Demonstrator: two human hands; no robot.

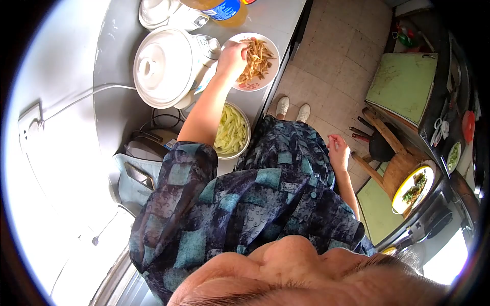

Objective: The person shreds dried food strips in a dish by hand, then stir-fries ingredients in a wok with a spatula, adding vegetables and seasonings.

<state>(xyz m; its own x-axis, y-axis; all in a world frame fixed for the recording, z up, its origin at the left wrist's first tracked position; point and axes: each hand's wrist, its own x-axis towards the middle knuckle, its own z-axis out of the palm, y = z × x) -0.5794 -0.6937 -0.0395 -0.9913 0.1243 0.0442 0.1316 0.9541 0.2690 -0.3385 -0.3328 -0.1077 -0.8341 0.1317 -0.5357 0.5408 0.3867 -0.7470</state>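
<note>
My left hand (233, 62) reaches over the rim of a white plate (273, 45) with a reddish pattern. Its fingers are closed at the edge of a heap of brown shredded strips (259, 61) and partly hidden there. Close to my left forearm is a white bowl (248, 133) filled with pale green vegetable strips (230, 131). My right hand (338, 152) hangs low at my side, away from the counter, fingers loosely apart and holding nothing.
A white lidded electric cooker (166, 66) stands left of the plate, its cord running to a wall socket (32, 122). A bottle (224, 11) with a blue label is behind. On the right, a wooden stool (403, 171) bears a yellow-rimmed dish (427, 178) of food.
</note>
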